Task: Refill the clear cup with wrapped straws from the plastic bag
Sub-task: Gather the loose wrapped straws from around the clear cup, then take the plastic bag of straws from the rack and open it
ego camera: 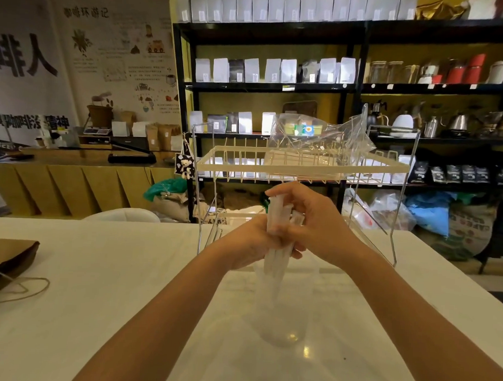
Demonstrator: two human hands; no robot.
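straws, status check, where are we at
Both hands, left hand and right hand, grip the straws bundle upright. Lower ends inside the clear cup. Plastic bag up on the wire rack. Nothing blocking.

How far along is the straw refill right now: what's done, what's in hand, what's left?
Done: a bundle of wrapped straws is out of the plastic bag, which lies on the wire rack.
In hand: the left hand and right hand both grip the bundle upright, its lower ends inside the clear cup.
Left: let the straws drop fully into the cup and release them.
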